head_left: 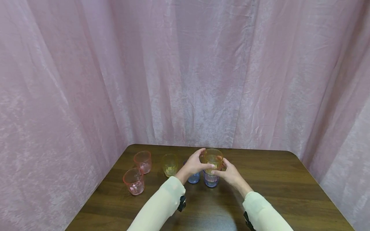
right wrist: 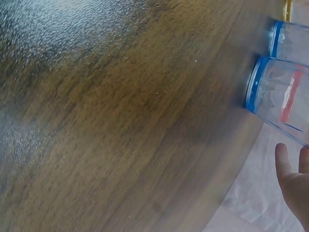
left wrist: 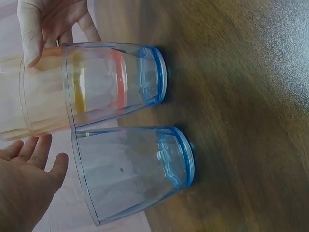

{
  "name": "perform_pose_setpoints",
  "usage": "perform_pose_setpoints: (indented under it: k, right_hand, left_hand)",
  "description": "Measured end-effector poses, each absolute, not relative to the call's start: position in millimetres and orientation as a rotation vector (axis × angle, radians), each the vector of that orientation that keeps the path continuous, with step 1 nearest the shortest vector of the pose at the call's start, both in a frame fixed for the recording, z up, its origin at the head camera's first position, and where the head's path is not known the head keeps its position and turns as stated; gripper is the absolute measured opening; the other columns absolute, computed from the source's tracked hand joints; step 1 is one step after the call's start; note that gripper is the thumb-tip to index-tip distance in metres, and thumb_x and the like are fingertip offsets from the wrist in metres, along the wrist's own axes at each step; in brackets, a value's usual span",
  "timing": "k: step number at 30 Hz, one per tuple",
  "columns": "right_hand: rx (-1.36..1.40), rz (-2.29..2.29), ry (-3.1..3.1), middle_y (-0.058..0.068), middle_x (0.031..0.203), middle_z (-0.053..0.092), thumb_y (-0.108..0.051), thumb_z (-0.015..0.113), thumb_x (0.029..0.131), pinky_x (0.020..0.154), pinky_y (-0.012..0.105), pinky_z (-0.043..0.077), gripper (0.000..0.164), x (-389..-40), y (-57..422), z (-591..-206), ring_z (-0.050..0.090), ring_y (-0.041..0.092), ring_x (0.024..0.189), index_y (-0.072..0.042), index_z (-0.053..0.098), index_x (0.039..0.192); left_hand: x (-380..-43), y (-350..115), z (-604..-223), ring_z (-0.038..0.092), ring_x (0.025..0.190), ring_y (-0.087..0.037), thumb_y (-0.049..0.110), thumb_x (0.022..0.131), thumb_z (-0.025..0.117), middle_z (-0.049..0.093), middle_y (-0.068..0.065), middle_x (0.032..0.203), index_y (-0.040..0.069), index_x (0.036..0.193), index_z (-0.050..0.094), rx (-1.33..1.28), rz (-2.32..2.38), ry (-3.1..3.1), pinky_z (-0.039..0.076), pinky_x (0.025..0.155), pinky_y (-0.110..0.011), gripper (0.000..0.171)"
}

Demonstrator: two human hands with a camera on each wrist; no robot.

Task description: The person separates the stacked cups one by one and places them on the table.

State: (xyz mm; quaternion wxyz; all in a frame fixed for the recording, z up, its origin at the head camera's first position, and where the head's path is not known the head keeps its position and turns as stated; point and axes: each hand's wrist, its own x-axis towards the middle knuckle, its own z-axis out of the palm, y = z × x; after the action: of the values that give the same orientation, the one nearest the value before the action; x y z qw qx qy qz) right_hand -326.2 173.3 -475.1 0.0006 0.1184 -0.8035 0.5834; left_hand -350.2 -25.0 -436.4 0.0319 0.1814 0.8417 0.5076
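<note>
A yellow translucent cup tops a nested stack. Inside the lower blue cup, a pink cup's base shows below the yellow one. My left hand holds the yellow cup from the left, thumb across its front. From the right, my right hand holds the same cup, with the thumb in front and fingers reaching behind. Right beside the stack stands another blue cup, upright and partly hidden by my left hand in the head view.
Left of my hands, a yellow cup stands upright. Two pink cups, one farther back and one nearer, are at the table's left side. The brown wooden table ends at pink curtains.
</note>
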Motion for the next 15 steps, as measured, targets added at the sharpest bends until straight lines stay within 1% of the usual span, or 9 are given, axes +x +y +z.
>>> perform_pose_setpoints:
  k: [3,9,15]
  right_hand:
    - [0.376,1.846,-2.519,0.022,0.147,0.046,-0.02,0.081,0.084,0.106,0.057,0.038,0.082,-325.1,172.3,-475.9,0.04,0.044,0.136,-0.003,0.037,0.151]
    - [0.406,1.905,-2.5,0.021,0.144,0.049,-0.019,0.081,0.084,0.105,0.052,0.042,0.083,-325.8,170.1,-479.7,0.046,0.04,0.131,-0.004,0.034,0.151]
    - [0.385,1.926,-2.479,0.023,0.148,0.043,-0.018,0.082,0.083,0.107,0.054,0.039,0.088,-329.9,169.1,-481.9,0.043,0.043,0.134,-0.001,0.031,0.152]
  left_hand:
    - [-349.9,-24.6,-436.7,0.046,0.131,-0.034,0.035,0.079,0.085,0.051,-0.011,0.143,0.007,0.151,0.038,0.569,1.556,2.597,0.043,0.104,-0.051,0.09]
    - [-351.1,-23.7,-436.3,0.048,0.13,-0.032,0.039,0.079,0.084,0.053,-0.01,0.141,0.006,0.149,0.041,0.581,1.539,2.618,0.043,0.104,-0.05,0.088]
    - [-353.1,-22.9,-436.2,0.049,0.13,-0.031,0.039,0.079,0.084,0.054,-0.01,0.14,0.006,0.146,0.044,0.584,1.521,2.645,0.041,0.106,-0.05,0.085]
